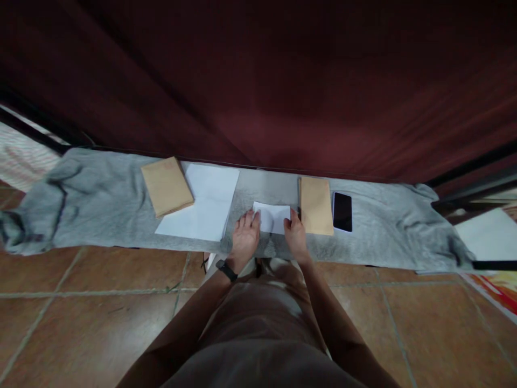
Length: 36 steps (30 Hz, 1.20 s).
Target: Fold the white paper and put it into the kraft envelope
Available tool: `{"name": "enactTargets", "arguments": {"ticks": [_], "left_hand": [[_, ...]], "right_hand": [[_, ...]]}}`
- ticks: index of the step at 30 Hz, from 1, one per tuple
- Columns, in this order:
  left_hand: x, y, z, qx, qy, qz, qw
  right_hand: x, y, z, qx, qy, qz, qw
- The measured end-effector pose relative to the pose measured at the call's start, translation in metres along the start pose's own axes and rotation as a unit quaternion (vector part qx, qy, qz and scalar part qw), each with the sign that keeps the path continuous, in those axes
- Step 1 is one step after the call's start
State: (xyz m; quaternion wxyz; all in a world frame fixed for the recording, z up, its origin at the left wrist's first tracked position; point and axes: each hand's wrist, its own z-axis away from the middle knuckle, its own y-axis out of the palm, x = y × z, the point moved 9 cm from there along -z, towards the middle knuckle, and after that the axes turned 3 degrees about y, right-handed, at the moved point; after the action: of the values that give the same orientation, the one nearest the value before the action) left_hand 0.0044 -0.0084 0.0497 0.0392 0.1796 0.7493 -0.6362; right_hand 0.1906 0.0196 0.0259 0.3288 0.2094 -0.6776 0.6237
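A small folded white paper (274, 216) lies on a grey cloth (100, 194) spread on the floor. My left hand (244, 237) rests with fingers flat on the paper's left edge; a black band is on that wrist. My right hand (295, 233) presses the paper's right edge with its fingers together. A brown envelope (315, 205) lies just right of the paper, touching my right hand's side. A larger white sheet (204, 205) lies to the left, with another brown envelope (166, 186) partly over it.
A black phone (342, 212) lies face up right of the envelope. A dark red curtain (258, 81) hangs behind the cloth. Brown floor tiles (81, 312) spread in front. White paper (490, 234) and a colourful item (498, 285) sit at the far right.
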Motion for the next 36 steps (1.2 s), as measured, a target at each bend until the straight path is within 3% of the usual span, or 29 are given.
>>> {"name": "enactTargets", "arguments": {"ticks": [3, 5, 27, 36], "left_hand": [[-0.023, 0.012, 0.006, 0.028, 0.103, 0.017, 0.994], [-0.031, 0.019, 0.011, 0.048, 0.134, 0.02, 0.99], [-0.051, 0.03, 0.027, 0.134, 0.192, -0.019, 0.972], [-0.058, 0.031, 0.03, 0.137, 0.21, -0.072, 0.965]], "right_hand": [[0.003, 0.004, 0.003, -0.009, -0.018, 0.024, 1.0], [0.006, 0.007, 0.005, -0.012, -0.029, 0.036, 0.999], [0.012, 0.014, 0.032, -0.034, -0.118, 0.091, 0.988], [0.017, 0.014, 0.037, -0.063, -0.15, 0.1, 0.982]]}}
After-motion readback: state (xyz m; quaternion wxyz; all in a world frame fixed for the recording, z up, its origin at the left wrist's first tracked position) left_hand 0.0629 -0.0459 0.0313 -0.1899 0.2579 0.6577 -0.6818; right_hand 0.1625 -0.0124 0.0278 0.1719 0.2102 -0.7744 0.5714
